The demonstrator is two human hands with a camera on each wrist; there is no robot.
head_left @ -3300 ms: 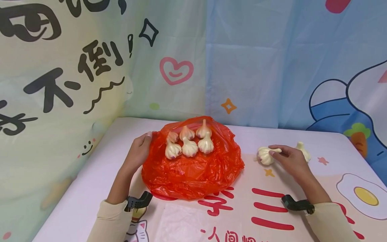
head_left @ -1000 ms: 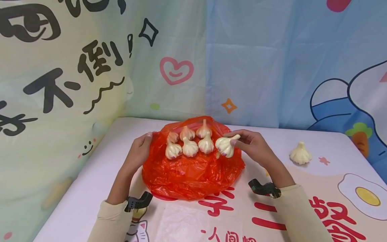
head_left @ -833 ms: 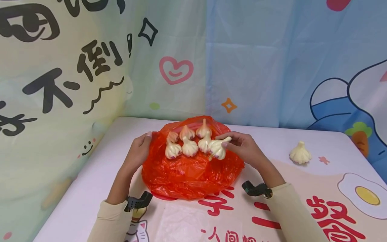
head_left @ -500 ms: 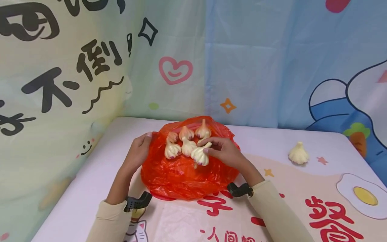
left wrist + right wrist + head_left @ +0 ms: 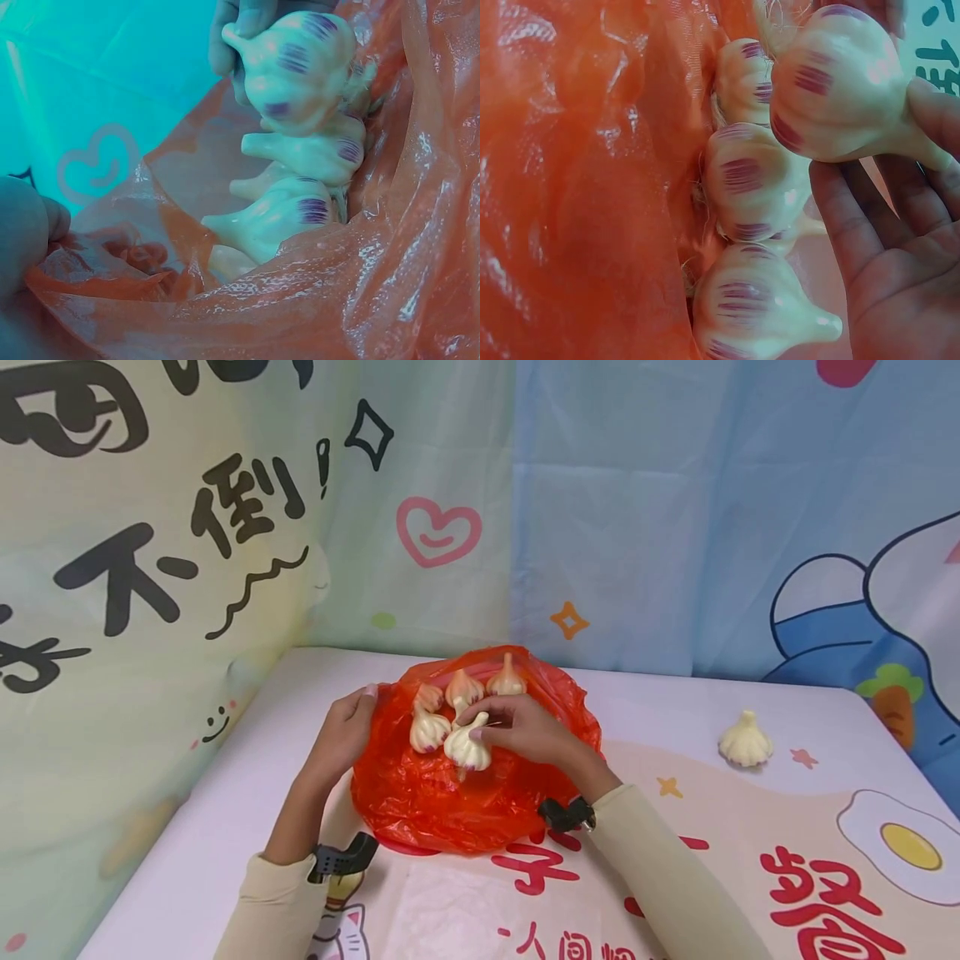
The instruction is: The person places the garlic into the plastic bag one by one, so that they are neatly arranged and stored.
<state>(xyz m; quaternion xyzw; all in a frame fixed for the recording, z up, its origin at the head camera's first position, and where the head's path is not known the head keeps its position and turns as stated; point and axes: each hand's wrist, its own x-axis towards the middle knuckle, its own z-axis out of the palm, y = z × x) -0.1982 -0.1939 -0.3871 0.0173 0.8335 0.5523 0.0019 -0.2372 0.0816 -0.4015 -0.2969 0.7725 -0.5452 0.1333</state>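
A crumpled red plastic bag [image 5: 465, 814] lies spread open on the table. My left hand [image 5: 343, 737] grips its left rim; in the left wrist view the thumb [image 5: 22, 232] shows at the bag's edge. My right hand [image 5: 528, 727] pinches a white garlic bulb [image 5: 467, 750] by its neck, above the bag's opening. Purple streaks mark this bulb [image 5: 840, 90] in the right wrist view. Several other garlic bulbs sit in the bag, among them one front-left bulb [image 5: 429, 732] and one at the back right [image 5: 507, 678]. My right hand partly hides the others.
Another garlic bulb [image 5: 745, 740] stands on the table to the right of the bag. The tablecloth [image 5: 675, 843] carries printed red characters and a fried egg. A printed cloth backdrop [image 5: 600, 527] rises behind and to the left.
My right hand has picked up a garlic bulb from the table at the right and carried it left over the bag. My left hand has stayed at the bag's rim.
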